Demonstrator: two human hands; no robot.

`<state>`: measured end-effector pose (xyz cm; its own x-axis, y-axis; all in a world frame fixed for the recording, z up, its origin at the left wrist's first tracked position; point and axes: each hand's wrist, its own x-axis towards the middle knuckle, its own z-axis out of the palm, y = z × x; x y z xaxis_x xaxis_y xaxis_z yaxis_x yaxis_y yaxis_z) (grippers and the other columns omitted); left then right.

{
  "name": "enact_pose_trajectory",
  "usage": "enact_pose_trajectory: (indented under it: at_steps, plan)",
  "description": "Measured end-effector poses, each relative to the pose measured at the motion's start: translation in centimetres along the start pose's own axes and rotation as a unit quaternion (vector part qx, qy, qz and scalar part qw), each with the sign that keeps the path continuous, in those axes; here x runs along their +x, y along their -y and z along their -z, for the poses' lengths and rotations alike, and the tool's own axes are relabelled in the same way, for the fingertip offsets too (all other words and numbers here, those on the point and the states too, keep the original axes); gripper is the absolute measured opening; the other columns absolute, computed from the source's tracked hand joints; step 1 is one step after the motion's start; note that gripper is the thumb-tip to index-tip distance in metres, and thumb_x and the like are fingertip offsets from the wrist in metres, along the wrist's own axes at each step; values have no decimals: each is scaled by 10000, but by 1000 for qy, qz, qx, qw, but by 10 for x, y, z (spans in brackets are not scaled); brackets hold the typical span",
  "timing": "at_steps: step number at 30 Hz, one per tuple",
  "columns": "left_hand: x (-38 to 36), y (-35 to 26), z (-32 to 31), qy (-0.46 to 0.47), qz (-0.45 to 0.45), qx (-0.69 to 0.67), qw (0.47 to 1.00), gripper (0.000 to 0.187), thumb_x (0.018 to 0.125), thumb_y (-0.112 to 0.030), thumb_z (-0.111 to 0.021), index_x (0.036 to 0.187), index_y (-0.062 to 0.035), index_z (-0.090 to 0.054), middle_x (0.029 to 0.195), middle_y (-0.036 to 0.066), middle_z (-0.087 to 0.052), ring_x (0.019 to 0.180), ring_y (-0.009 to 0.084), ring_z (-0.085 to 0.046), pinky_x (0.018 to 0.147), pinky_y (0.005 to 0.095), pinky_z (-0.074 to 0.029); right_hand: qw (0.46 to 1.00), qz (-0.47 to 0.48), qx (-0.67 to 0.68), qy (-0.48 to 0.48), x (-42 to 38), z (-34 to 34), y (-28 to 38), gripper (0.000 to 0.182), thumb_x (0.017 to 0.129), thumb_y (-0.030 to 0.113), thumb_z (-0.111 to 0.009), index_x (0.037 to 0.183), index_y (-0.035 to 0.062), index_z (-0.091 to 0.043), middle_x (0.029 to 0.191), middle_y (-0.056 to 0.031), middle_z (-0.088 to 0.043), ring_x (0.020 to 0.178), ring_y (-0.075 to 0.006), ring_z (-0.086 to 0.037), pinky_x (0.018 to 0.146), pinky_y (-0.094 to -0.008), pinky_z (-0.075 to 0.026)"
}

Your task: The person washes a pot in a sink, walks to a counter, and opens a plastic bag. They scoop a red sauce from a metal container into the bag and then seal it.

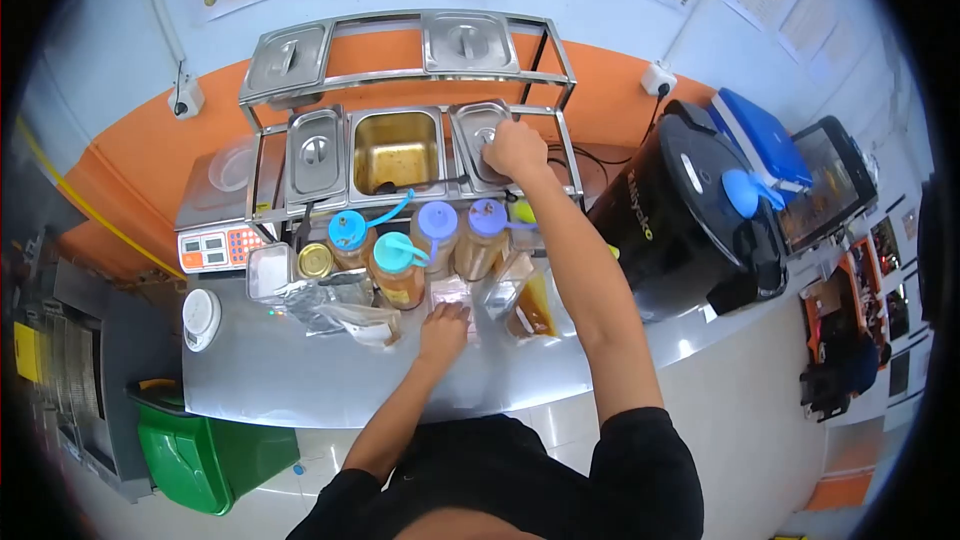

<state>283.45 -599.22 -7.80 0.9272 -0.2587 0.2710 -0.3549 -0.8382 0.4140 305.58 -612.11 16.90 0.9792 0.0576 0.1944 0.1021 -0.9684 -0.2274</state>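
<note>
Lidded pan (478,140) under right hand (515,150), behind 4 bottles (437,230).

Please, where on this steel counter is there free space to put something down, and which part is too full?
The counter is bare along its front edge, between the white round device and the left hand. Another bare strip lies right of the right forearm, before the black dispenser. The middle is crowded: squeeze bottles, a jar and plastic bags under the tray rack.

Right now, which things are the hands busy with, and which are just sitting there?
In use:
right hand on the pan lid
left hand on the packet

Just sitting:
sauce bottles
open pan
scale
black dispenser
green bin
</note>
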Motion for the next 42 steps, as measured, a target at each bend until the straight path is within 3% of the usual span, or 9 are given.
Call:
enact_pose_trajectory:
  at_steps: [10,14,20,22,26,30,33,37,42]
  plan:
    - [12,12,13,-80,6,-68,994,228,773,-19,-587,977,-4,-689,1062,142,-675,979,322,-639,878,403,-526,997,21,-37,70,28,17,-48,309,764,231,-622,913,-27,-700,977,-272,-675,942,-425,-660,851,-486,-527]
    - [16,11,29,-65,29,-122,990,226,748,21,-611,953,-7,-703,1003,146,-677,924,327,-639,869,406,-518,997,-49,-40,37,18,24,-82,328,767,240,-608,904,-46,-694,952,-294,-667,928,-441,-655,850,-489,-522]
    - [22,-5,51,-67,107,-191,973,134,747,15,-691,867,-29,-733,817,144,-678,778,293,-660,754,357,-546,998,-33,-4,54,24,-5,-92,354,776,270,-625,898,-56,-689,920,-299,-665,912,-454,-651,839,-488,-524]
    - [19,-14,60,-76,191,-335,920,111,758,-26,-748,868,-19,-734,796,122,-696,707,222,-682,675,299,-552,999,-37,32,19,23,-8,-91,366,783,283,-628,905,-57,-685,905,-292,-668,906,-456,-651,838,-482,-526]
    - [13,-32,85,-44,256,-401,879,114,780,-46,-768,882,-8,-733,818,93,-713,723,142,-685,661,255,-546,999,-27,21,19,13,10,-89,370,787,294,-652,922,-50,-680,918,-271,-676,901,-437,-659,818,-487,-530]
    - [0,-54,112,-43,273,-531,801,81,797,-13,-761,860,7,-715,847,69,-707,779,112,-666,698,243,-548,964,35,176,-196,-49,69,-65,245,794,231,-737,865,6,-674,684,-128,-655,615,-307,-650,580,-384,-508]
    - [-12,-65,117,-73,254,-582,769,85,792,16,-759,854,7,-702,856,65,-695,799,118,-661,722,248,-556,918,64,386,-71,-157,68,-36,206,780,175,-771,845,32,-639,587,-46,-584,472,-162,-573,471,-276,-439]
    - [-22,-78,118,-83,201,-585,781,82,794,19,-753,854,9,-697,852,67,-676,810,135,-666,749,267,-573,894,35,426,137,-265,-3,-17,248,796,152,-774,916,-12,-632,797,-101,-643,648,-164,-653,563,-288,-526]
    - [-38,-83,115,1,201,-560,804,68,807,17,-737,862,27,-697,863,85,-681,828,141,-669,757,276,-576,773,-99,609,147,-317,-48,-38,201,859,109,-720,976,-38,-648,847,-105,-673,761,-129,-667,630,-277,-554]
